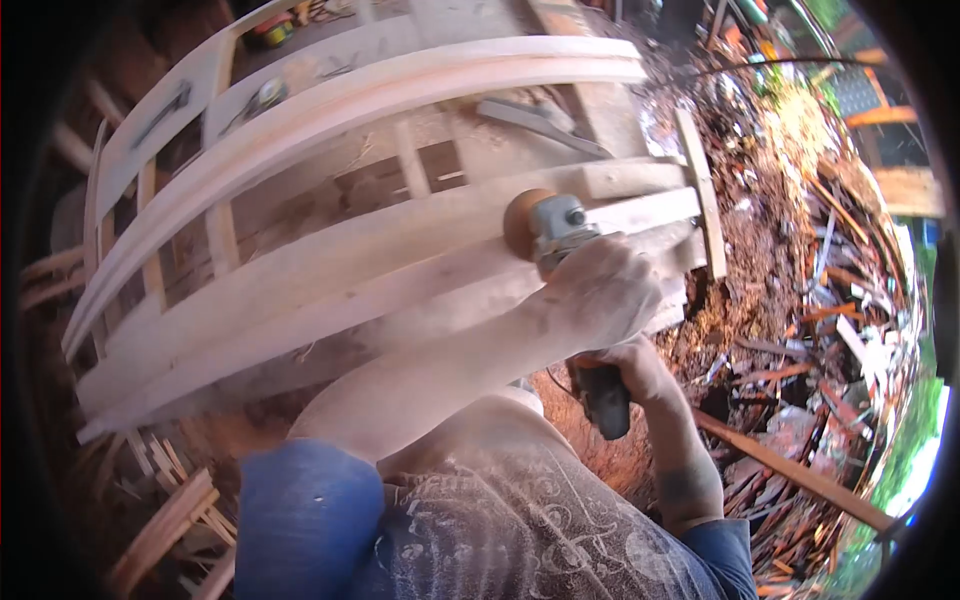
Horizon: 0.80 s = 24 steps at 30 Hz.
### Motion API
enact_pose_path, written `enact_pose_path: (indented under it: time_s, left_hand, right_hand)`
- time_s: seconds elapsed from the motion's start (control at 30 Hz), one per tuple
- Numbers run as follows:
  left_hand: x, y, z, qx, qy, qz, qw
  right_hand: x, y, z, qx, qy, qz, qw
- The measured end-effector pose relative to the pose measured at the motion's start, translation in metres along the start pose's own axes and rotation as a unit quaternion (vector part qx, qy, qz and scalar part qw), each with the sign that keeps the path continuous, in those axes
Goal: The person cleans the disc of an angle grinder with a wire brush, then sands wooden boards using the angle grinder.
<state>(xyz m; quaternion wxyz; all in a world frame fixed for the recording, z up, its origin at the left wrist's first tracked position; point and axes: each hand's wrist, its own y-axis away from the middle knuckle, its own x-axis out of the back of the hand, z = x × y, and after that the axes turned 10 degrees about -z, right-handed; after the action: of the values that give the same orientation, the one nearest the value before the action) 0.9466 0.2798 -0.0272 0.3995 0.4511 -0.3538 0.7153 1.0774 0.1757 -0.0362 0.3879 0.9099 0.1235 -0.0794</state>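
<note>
An angle grinder [563, 222] with a round brownish disc [521, 224] is held in both hands over a long wooden beam [330, 262]. My left hand [605, 285] is wrapped round the front of its body, just behind the metal head. My right hand [640, 368] grips the rear, where the dark handle end [606, 405] sticks out below. The disc overlaps the beam's upper face near its right end. Pale dust covers my left forearm and the dark shirt. Part of the grinder's body is hidden behind my hands.
Another long beam [370, 92] lies farther back across a slatted wooden frame [222, 235]. A short board [700, 190] stands crosswise at the beams' right ends. Wood scraps and sawdust [770, 310] cover the ground on the right. Offcuts [170, 520] lie at lower left.
</note>
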Motion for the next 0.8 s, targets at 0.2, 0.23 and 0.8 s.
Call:
enact_pose_path:
  time_s: [0.2, 0.23, 0.8]
  left_hand:
    - [0.029, 0.152, -0.025, 0.076, 0.027, 0.04, 0.996]
    - [0.029, 0.175, -0.028, 0.09, 0.026, 0.056, 0.994]
    - [0.118, 0.525, -0.063, 0.311, -0.059, 0.163, 0.934]
  right_hand:
    - [-0.129, -0.035, 0.009, -0.011, 0.124, -0.098, 0.987]
    - [-0.151, -0.039, 0.009, -0.023, 0.138, -0.114, 0.984]
    - [-0.476, -0.127, 0.058, 0.061, 0.309, -0.347, 0.883]
